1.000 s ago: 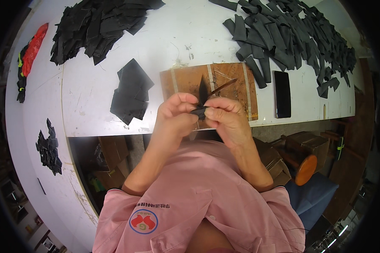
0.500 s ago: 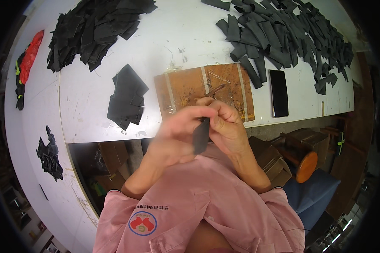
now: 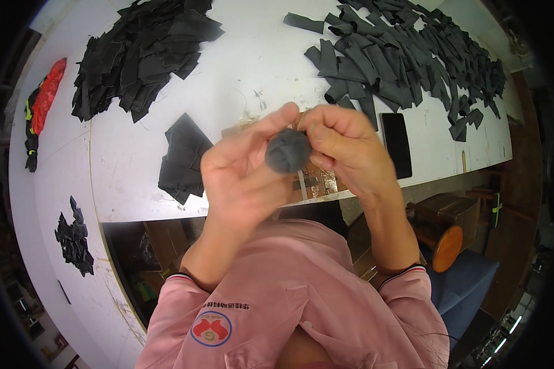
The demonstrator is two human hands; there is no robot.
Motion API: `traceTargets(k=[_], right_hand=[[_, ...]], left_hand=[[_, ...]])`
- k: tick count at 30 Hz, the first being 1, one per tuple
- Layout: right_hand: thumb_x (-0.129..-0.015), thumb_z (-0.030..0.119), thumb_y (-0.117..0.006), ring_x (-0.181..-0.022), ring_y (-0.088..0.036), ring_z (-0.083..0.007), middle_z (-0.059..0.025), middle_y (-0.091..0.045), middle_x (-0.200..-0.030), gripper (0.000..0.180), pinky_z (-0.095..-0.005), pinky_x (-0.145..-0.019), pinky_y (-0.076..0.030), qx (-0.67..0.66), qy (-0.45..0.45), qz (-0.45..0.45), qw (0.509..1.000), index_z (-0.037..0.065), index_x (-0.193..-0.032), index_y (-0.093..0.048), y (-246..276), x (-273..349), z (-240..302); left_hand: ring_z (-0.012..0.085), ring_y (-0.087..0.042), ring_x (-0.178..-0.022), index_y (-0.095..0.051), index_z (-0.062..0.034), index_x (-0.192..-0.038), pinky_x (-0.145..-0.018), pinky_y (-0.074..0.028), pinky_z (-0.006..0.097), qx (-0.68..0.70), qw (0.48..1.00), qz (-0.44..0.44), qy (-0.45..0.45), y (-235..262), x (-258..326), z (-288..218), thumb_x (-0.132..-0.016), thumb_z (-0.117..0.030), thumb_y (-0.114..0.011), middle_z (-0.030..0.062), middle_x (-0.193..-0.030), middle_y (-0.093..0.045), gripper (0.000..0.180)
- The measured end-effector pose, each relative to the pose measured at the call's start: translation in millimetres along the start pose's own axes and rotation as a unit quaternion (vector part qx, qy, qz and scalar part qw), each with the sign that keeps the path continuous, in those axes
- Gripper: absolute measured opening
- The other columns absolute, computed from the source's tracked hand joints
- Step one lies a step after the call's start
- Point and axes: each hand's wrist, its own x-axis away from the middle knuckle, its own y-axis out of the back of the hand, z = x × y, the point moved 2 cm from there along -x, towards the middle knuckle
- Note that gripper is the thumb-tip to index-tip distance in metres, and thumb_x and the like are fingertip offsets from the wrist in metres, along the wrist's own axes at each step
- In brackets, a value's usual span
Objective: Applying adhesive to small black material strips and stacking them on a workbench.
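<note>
A piece of black fabric (image 3: 288, 151) is bunched into a rounded shape between my hands, above the near edge of the table. My left hand (image 3: 237, 175) has its fingers against the cloth from below and its thumb raised apart from them; motion blurs it, and some of its fingertips are behind the cloth. At the cloth's right edge, my right hand (image 3: 348, 144) pinches with bent fingers. Under both hands lies a brown board (image 3: 332, 182) with pale strips across it, mostly covered. A small stack of flat black fabric pieces (image 3: 183, 157) rests left of my left hand.
A large heap of flat black pieces (image 3: 144, 58) fills the far left; dark tube-like strips (image 3: 375, 58) spread over the far right. A phone (image 3: 396, 144) lies beside the board. Farther left are a red bag (image 3: 47, 95) and small black scraps (image 3: 74, 240). An orange-topped stool (image 3: 447, 248) stands below right.
Both hands have moved up and away from my body, over the board. The fabric has turned from a hanging flat strip into a rounded bunch, and my left thumb has lifted away.
</note>
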Motion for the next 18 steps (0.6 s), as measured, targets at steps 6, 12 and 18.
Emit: traceTargets(k=[6,12,18], right_hand=[[-0.084,0.020,-0.053,-0.052,-0.037,-0.0036,0.0041,-0.044,-0.062,0.019,-0.0166,-0.047,-0.030,-0.111,-0.037,0.025,0.993,0.005,-0.073,-0.053,17,-3,-42],[-0.084,0.020,-0.053,-0.054,-0.040,-0.0044,0.0029,-0.046,-0.063,0.018,-0.0167,-0.048,-0.032,0.009,-0.022,0.025,0.999,0.005,-0.073,-0.053,6,-12,-17],[-0.083,0.021,-0.054,-0.056,-0.040,-0.0039,0.0039,-0.046,-0.063,0.018,-0.0170,-0.050,-0.032,-0.105,-0.029,0.033,0.994,0.005,-0.075,-0.054,22,-11,-46]], left_hand=[[0.0074,-0.035,-0.034,-0.033,0.0060,-0.122,-0.033,-0.033,0.018,-0.030,0.989,-0.142,-0.041,36,9,-4,-0.085,-0.008,-0.038,0.0169,-0.085,-0.057,0.040],[0.0082,-0.032,-0.034,-0.035,0.0094,-0.120,-0.032,-0.036,0.019,0.189,0.974,-0.101,-0.073,20,-5,-5,-0.084,-0.005,-0.037,0.0151,-0.077,-0.056,0.038],[0.0074,-0.036,-0.038,-0.032,0.0032,-0.125,-0.034,-0.036,0.020,-0.028,0.986,-0.150,-0.066,39,8,-8,-0.083,-0.001,-0.038,0.0160,-0.093,-0.054,0.043]])
